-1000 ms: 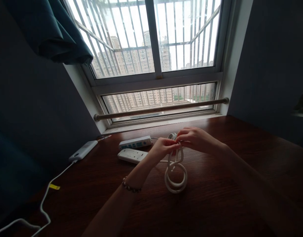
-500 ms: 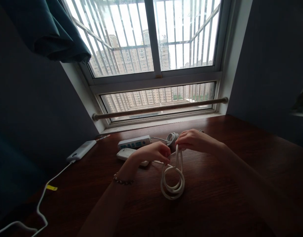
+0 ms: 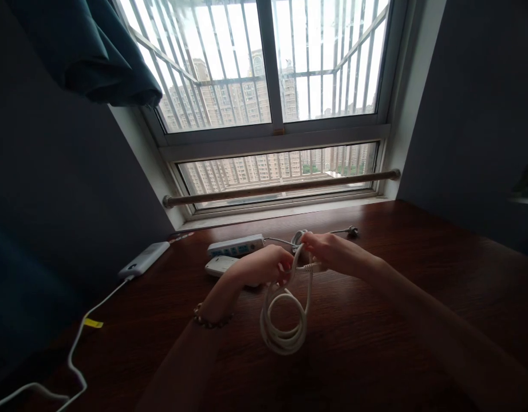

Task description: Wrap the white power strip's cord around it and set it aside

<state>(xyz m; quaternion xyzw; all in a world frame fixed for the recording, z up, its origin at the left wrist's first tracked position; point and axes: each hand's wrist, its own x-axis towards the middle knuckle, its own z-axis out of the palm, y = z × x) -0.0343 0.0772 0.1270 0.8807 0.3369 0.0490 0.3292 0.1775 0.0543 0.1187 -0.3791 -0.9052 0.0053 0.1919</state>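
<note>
A thick white power cord (image 3: 306, 326) hangs in loops between my two hands, low over the brown table. My left hand (image 3: 270, 264) is closed on the cord at the left of the coil, its fingertips partly hidden. From the right, my right hand (image 3: 328, 250) pinches the cord near its end, where a ribbed plug neck (image 3: 308, 267) shows under the fingers. Partly behind my left hand lies a white power strip (image 3: 220, 265). Just beyond it is a second power strip (image 3: 236, 246) with blue-marked sockets, its own cord bundled behind my right hand.
The second strip's plug (image 3: 353, 231) lies to the right on the wooden table (image 3: 401, 332). A white power bank (image 3: 144, 259) with a white cable (image 3: 77, 343) lies at the left. Behind the table stands a barred window with a rail (image 3: 281, 187).
The cord's loops have shifted left and hang wider. My right hand has moved slightly left and down, bringing the ribbed plug neck and the far plug into view.
</note>
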